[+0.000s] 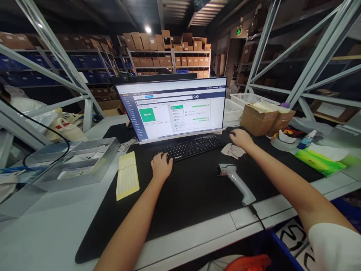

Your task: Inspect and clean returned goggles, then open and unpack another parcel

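Observation:
My left hand [161, 165] lies at the left end of a black keyboard [188, 148], its fingers spread over the keys. My right hand [240, 137] rests right of the keyboard, over a dark computer mouse [229, 129] that it mostly covers. A monitor [177, 109] stands behind the keyboard with a web page and a chat window lit up. Closer to me, a grey handheld barcode scanner [235, 181] lies on the black desk mat [191, 195]. Just below my right hand is a crumpled pale cloth or wrapper [232, 151].
Yellow label sheets [127, 176] lie on the mat's left edge, beside a grey divided tray [81, 162]. At right stand cardboard boxes [258, 118], a tape roll [284, 141], a small spray bottle [307, 139] and a green tissue pack [320, 162]. The scanner's cable [258, 216] hangs over the front edge.

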Action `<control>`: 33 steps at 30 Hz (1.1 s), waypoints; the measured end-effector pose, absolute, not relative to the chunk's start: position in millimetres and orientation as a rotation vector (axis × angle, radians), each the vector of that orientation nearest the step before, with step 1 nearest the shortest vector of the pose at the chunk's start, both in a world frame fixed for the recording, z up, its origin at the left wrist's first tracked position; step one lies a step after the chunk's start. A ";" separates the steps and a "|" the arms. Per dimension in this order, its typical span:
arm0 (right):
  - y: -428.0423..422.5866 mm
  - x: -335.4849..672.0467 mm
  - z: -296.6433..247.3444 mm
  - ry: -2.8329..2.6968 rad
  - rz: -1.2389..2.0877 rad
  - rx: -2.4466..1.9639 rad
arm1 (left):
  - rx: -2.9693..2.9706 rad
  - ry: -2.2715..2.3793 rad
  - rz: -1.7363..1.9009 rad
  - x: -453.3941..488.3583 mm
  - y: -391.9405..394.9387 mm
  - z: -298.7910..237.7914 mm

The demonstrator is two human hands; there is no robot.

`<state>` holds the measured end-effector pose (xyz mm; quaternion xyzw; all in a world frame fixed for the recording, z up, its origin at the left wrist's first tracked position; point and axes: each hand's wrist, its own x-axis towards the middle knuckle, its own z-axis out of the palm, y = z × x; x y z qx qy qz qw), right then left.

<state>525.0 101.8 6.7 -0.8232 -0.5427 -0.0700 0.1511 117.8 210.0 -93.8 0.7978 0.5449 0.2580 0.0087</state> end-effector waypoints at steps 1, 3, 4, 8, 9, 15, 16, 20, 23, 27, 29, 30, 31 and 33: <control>92.6 553.3 2.8 -1.509 -0.194 -2.423 | 2.495 1.697 0.814 118.3 209.9 -94.1; 77.6 593.6 -10.1 -1.474 -0.171 -2.484 | 2.511 1.680 0.831 119.2 209.6 -94.6; 72.4 606.0 -18.4 -1.485 -0.160 -2.491 | 2.521 1.672 0.840 119.5 209.5 -94.8; 65.0 626.4 -52.7 -1.493 -0.194 -2.476 | 2.540 1.660 0.872 118.7 209.5 -95.1; 64.9 629.5 -60.8 -1.475 -0.216 -2.472 | 2.539 1.666 0.877 118.2 209.7 -95.3; 65.8 663.0 -109.3 -1.396 -0.437 -2.305 | 2.563 1.681 0.863 116.9 212.9 -99.7; 66.3 668.3 -115.3 -1.388 -0.465 -2.289 | 2.568 1.674 0.851 117.3 213.6 -100.7; 68.3 677.7 -124.1 -1.385 -0.482 -2.321 | 2.568 1.667 0.812 118.7 217.1 -104.6; 68.4 675.5 -120.6 -1.391 -0.462 -2.356 | 2.541 1.673 0.803 118.4 219.6 -107.7; 68.7 674.3 -118.2 -1.361 -0.441 -2.369 | 2.506 1.676 0.816 116.5 220.8 -110.5; 70.1 676.9 -120.3 -1.387 -0.413 -2.333 | 2.491 1.678 0.827 115.7 220.2 -110.9; 71.1 679.1 -122.3 -1.409 -0.393 -2.304 | 2.485 1.679 0.833 115.5 219.8 -111.0; 72.5 681.7 -124.9 -1.432 -0.374 -2.274 | 2.479 1.679 0.840 115.4 219.3 -111.0; 75.6 688.6 -131.6 -1.466 -0.352 -2.221 | 2.465 1.675 0.854 115.4 218.4 -111.0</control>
